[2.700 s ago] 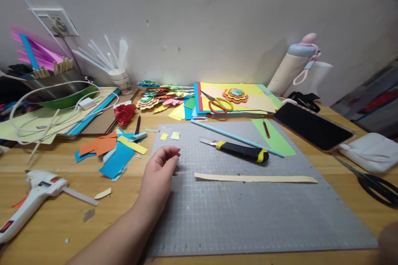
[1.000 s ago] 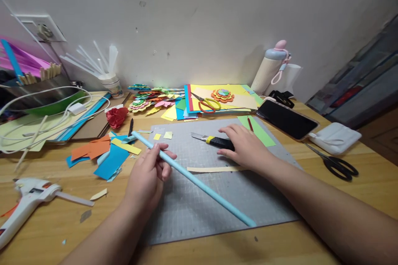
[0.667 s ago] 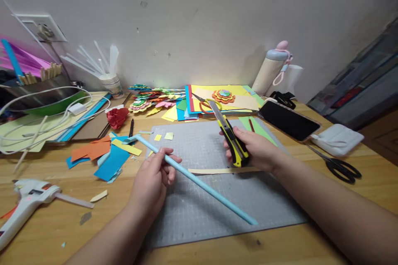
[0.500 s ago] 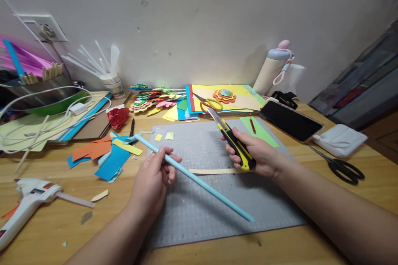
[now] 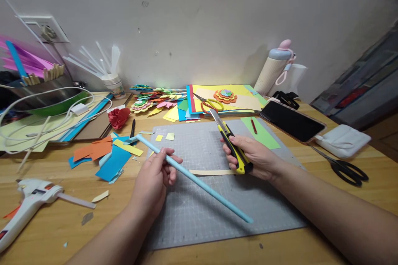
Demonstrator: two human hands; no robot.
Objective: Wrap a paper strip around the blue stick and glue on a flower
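My left hand (image 5: pixel 158 174) is closed around a thin light-blue paper tube (image 5: pixel 202 184), near its upper-left end. The tube slants down to the right above the grey cutting mat (image 5: pixel 186 223). In my right hand (image 5: pixel 248 153) is a yellow-and-black utility knife (image 5: pixel 234 145), its blade out and pointing up and away from me. A narrow cream paper strip (image 5: pixel 211 172) lies on the mat behind the tube. Two small paper squares (image 5: pixel 169 136) sit near the mat's far left corner. Under the far right part of the mat's view lies a green paper sheet (image 5: pixel 264 134) with a small dark-red stick on it.
Left of the mat are blue and orange paper scraps (image 5: pixel 113 165), a red crumpled paper (image 5: pixel 118 118) and a white glue gun (image 5: pixel 34 198). Yellow-handled scissors (image 5: pixel 214 104) rest on stacked coloured paper behind. Rightward lie a phone (image 5: pixel 290 121) and black scissors (image 5: pixel 350 172).
My right hand and the knife have shifted very slightly, tipping the handle a little leftward. The left hand and the paper tube are nearly still.
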